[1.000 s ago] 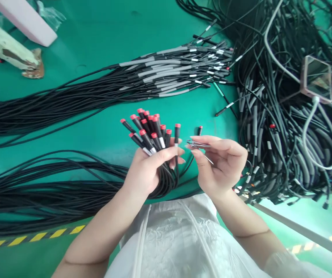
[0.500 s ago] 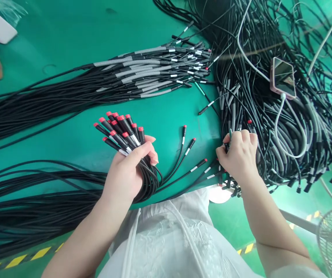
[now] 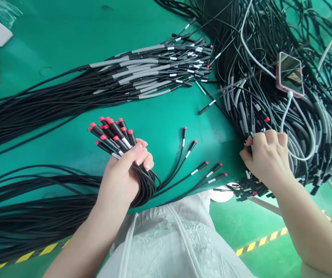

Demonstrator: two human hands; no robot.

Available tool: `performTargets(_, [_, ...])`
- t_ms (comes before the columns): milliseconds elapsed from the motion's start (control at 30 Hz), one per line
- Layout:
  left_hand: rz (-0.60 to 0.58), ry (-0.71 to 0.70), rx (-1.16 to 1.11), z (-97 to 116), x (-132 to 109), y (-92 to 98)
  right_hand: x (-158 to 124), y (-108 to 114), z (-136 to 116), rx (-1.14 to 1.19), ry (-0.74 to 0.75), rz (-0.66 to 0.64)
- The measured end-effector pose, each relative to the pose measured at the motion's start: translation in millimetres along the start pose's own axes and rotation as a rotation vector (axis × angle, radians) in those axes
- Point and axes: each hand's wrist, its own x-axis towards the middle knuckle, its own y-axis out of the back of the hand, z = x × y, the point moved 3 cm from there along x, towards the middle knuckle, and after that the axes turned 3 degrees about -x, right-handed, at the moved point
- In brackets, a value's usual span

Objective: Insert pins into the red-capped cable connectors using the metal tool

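My left hand (image 3: 128, 170) is closed round a bundle of black cables (image 3: 147, 185), bent over in the fist. Their connector ends with red caps (image 3: 110, 131) and white labels stick out above the thumb, pointing up and left. At the right, my right hand (image 3: 267, 156) is closed on black cables at the near edge of a large cable pile (image 3: 235, 100). Its fingertips are mostly hidden, and a small greenish piece shows by the index finger. Between the hands lie several loose cable ends with red caps (image 3: 202, 166).
Another row of black cables with grey ribbed sleeves (image 3: 142, 69) lies across the green table (image 3: 67, 23). A pink-framed device (image 3: 290, 73) with a white cord rests on the pile. More black cables (image 3: 38, 208) run along the near left edge. Cable ends hang over the table's front edge.
My right hand has moved right, and the near edge of the cable pile has shifted right with it. Red-capped ends near it now show uncovered. My left hand has shifted slightly left, still holding the bundle.
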Motion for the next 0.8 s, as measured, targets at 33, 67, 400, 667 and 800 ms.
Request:
performTargets(33, [-0.011,0.007,-0.004,0.7,-0.6,0.2,0.2,-0.1,3.4,0.03,-0.012,-0.003])
performTargets(67, [-0.029,0.015,-0.01,1.5,-1.2,0.4,0.7,0.6,5.2,0.051,-0.014,-0.009])
performTargets(400, [-0.144,-0.004,-0.009,0.8,-4.3,-1.8,17.0,23.6,-83.4,0.487,-0.092,0.088])
performTargets(667, [-0.196,-0.023,0.048,0.6,-7.0,-1.1,28.8,-4.6,-144.5,0.348,-0.022,-0.105])
performTargets(800, [-0.187,-0.01,0.046,-2.5,-6.3,-0.2,30.6,-3.8,-147.9,0.392,-0.094,-0.141])
